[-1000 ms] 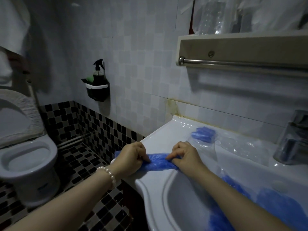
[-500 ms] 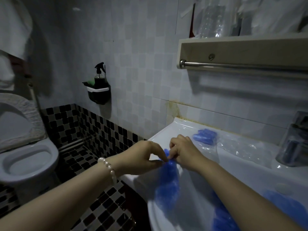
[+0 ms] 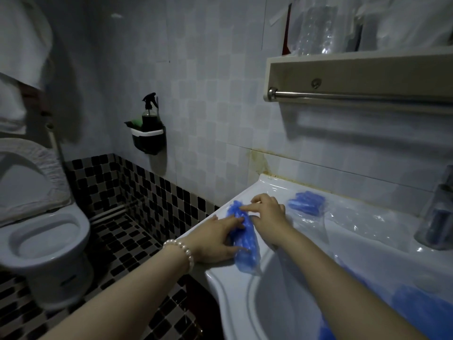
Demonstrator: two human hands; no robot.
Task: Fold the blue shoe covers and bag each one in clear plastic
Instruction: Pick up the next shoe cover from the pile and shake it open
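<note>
We have one blue shoe cover (image 3: 242, 238) laid out lengthwise on the left rim of the white sink (image 3: 220, 280), running from the back of the rim toward the front edge beside the basin. Our left hand (image 3: 215, 238) lies flat along its left side, fingers fairly straight and pressing onto the blue film, the palm resting on the rim. Our right hand (image 3: 267, 213) sits at the far end of the cover, index finger stretched out over the crumpled top and the other fingers bent beneath it; neither grip looks closed round the cover, though the right thumb is hidden, so we cannot tell whether it pinches an edge.

We judge the cover to be very light, thin and limp, gathered by its elastic, so it will spring back and slide on the glossy porcelain unless it is held flat. The best place to take hold seems to be the two ends or the long edges (where the film bunches thickest), pressing down at the middle while turning one end over.

Both forearms reach in from below and cross toward the same spot, wrists low, a pearl bracelet (image 3: 180, 251) on the left. Further along the back of the sink lies a folded blue cover (image 3: 306, 206) inside clear plastic (image 3: 348, 220), and more loose blue covers (image 3: 424, 312) lie at the lower right, so we reckon most of the job remains.
</note>
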